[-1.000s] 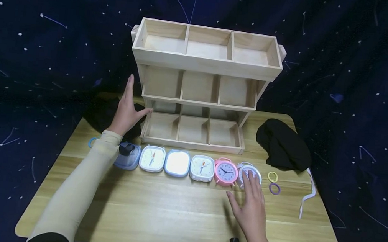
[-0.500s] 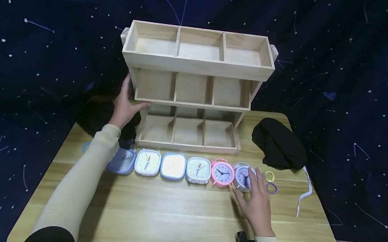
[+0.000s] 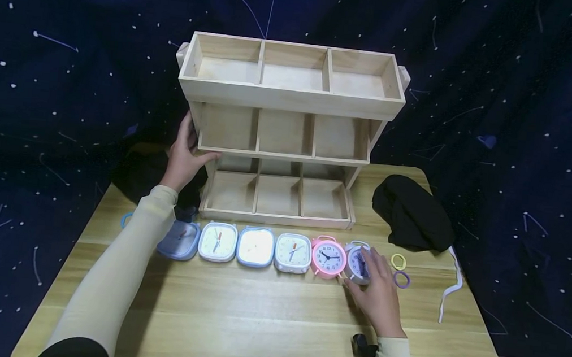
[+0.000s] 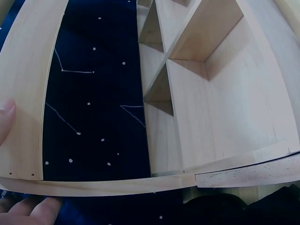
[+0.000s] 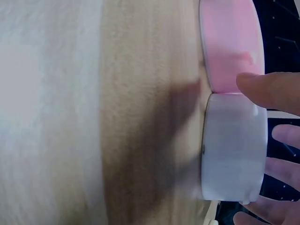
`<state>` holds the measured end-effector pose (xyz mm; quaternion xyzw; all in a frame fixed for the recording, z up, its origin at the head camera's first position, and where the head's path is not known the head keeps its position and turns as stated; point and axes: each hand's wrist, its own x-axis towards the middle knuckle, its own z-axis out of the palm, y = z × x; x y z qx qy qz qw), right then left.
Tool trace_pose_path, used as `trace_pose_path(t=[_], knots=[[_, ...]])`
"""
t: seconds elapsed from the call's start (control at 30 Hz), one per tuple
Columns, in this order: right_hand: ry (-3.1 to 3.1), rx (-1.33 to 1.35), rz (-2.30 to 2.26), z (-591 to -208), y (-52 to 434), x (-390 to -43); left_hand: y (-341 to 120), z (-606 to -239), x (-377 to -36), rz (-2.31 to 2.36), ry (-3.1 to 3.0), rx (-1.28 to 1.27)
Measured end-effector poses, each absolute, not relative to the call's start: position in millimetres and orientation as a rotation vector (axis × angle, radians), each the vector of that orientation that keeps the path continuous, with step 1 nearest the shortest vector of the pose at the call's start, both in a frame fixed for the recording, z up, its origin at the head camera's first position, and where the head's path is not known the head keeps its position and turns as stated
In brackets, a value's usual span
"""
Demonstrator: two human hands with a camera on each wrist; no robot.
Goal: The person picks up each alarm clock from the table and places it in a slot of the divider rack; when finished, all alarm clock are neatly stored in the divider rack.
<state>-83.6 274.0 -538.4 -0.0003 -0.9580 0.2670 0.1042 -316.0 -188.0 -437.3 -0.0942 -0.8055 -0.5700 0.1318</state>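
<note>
Right grip (image 3: 375,291) pinches round lilac plastic clock (image 3: 357,262) on woodgrain table (image 3: 253,317).

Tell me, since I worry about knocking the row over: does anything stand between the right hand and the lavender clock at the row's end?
Nothing visible does. The right hand already grips the lavender clock, thumb beside the pink clock, which touches it.

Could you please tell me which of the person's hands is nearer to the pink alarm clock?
The right hand, gripping the lilac clock that stands directly beside the pink alarm clock. The left hand holds the wooden shelf's left side, further away.
</note>
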Motion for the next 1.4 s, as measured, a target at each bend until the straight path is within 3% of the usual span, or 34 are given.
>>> trace_pose_path(t=[1.4], knots=[[-2.754,-0.05,0.82,-551.1,291.4,-101.5,-189.3,-441.4,-317.5,-1.609,-2.369,-0.284]])
